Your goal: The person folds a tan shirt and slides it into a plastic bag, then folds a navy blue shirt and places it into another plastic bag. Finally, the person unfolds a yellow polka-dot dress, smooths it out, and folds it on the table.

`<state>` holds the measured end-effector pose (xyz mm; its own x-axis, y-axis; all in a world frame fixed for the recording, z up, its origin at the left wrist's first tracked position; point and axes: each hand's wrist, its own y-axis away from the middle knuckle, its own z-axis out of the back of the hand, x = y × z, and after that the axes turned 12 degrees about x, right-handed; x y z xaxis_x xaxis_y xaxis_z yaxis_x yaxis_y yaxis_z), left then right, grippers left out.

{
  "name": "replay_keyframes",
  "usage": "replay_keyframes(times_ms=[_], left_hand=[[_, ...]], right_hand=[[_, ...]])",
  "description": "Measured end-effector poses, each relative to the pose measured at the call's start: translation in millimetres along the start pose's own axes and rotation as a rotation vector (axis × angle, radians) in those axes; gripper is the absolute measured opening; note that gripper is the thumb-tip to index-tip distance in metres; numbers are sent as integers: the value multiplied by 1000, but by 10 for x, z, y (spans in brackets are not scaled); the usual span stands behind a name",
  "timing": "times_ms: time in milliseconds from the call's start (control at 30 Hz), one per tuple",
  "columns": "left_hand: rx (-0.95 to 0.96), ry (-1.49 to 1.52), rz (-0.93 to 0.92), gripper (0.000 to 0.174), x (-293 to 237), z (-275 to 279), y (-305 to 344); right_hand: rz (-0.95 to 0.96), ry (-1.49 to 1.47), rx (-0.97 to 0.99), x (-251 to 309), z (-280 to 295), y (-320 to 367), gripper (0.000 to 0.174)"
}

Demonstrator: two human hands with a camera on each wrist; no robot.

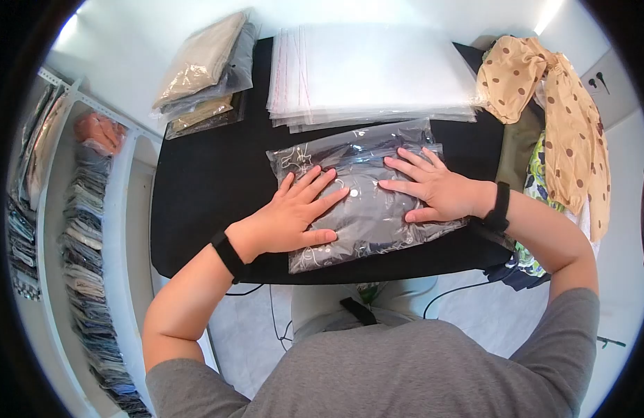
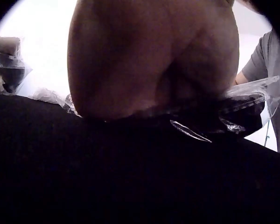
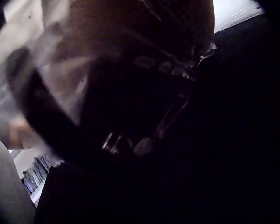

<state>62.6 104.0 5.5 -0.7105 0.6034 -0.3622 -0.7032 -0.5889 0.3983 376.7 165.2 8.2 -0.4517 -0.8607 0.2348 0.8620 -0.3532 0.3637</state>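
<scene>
A clear plastic bag point(image 1: 377, 240) with a dark folded garment inside lies at the front of the black table, its shiny film creased at the edges. My left hand point(image 1: 294, 216) rests flat on its left half, fingers spread and straight. On the right half my right hand point(image 1: 437, 184) presses down with its fingers also spread. Between the hands, a small white round spot shows on the bag. In the left wrist view the hand point(image 2: 154, 56) fills the top and hides most of the bag. The right wrist view is dark, with bag film point(image 3: 172, 112) glinting below the hand.
Flat clear bags point(image 1: 377, 70) are stacked at the table's back. Packed garments point(image 1: 203, 70) sit at the back left. Loose clothes, including a beige polka-dot garment point(image 1: 569, 132), hang over the right side. A shelf with folded packed clothes point(image 1: 88, 244) stands at the left.
</scene>
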Motion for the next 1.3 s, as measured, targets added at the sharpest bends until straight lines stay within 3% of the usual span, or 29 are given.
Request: replay_keyframes(times_ms=[433, 567, 600, 700, 767, 867, 967, 1133, 1200, 1300], left_hand=[[7, -18, -2, 73, -4, -12, 9], [14, 13, 7, 70, 9, -8, 20], [12, 24, 7, 69, 2, -15, 19], [-31, 38, -27, 70, 6, 22, 46], [-120, 97, -82, 65, -8, 72, 122], [-354, -9, -154, 56, -222, 192, 358], [-284, 99, -136, 60, -451, 21, 577], [-374, 86, -52, 67, -524, -313, 632], [-447, 85, -51, 60, -513, -371, 589], [-407, -61, -11, 51, -394, -334, 552]], right_hand=[[14, -180, 93, -14, 260, 77, 71], [-211, -165, -133, 281, 302, 503, 61], [-186, -204, -184, 369, 240, 613, 52], [-146, -220, -244, 550, -16, 849, 51], [-182, -169, -260, 617, -154, 882, 54], [-192, -339, -347, 594, -341, 853, 64], [-165, -412, -442, 594, -447, 817, 59], [-153, -466, -498, 576, -521, 760, 59], [-154, -478, -523, 591, -526, 763, 59], [-157, -659, -568, 603, -538, 786, 55]])
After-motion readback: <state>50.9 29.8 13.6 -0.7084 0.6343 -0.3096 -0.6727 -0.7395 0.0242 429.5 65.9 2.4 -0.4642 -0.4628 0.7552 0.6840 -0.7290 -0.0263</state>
